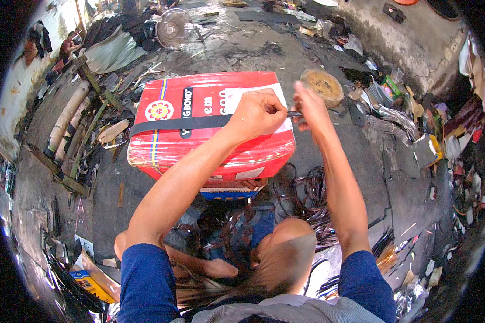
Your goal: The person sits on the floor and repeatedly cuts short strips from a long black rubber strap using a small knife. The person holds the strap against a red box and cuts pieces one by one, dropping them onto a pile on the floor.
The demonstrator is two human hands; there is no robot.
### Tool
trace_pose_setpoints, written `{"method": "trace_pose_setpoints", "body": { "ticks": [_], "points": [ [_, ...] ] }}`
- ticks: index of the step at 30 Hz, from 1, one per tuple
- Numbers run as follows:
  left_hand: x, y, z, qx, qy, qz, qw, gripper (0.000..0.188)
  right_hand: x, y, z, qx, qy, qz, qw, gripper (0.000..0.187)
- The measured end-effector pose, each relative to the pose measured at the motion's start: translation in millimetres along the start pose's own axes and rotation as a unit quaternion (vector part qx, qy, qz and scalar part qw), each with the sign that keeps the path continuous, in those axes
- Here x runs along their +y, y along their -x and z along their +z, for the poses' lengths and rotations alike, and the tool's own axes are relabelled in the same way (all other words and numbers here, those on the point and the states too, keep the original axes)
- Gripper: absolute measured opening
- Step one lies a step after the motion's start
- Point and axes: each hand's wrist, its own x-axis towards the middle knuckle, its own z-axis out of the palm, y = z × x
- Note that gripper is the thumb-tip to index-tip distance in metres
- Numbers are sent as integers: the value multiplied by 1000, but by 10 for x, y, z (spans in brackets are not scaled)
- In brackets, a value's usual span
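A red cardboard box (210,152) wrapped in shiny clear film stands before me, on top of something blue. Across its top lies a flat black strip (183,123), running from the left edge toward the right. My left hand (257,114) is closed in a pinch on the strip near the box's right side. Just right of it is my right hand (311,107), smeared by motion, beside a short dark piece (294,114) that sticks out past my left fingers. Whether the right fingers grip that piece cannot be made out.
A round wooden block (323,88) lies beyond my right hand. Loops of dark strips (312,194) are piled between the box and my legs. A wooden frame (83,116) stands at left, a fan (172,28) at the back. Scrap (396,118) lines the right wall.
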Motion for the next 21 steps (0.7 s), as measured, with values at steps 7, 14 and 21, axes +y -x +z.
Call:
{"method": "trace_pose_setpoints", "body": {
  "ticks": [7,14,21],
  "points": [
    [-19,53,-47,2,4,-15,1000,8,350,-310,250,51,135,-165,976,31],
    [47,34,2,-4,-6,-29,1000,9,2184,-350,467,131,96,-58,985,30],
    [78,-55,70,-11,4,-9,1000,8,3621,-211,668,154,182,77,968,29]
  ]
}}
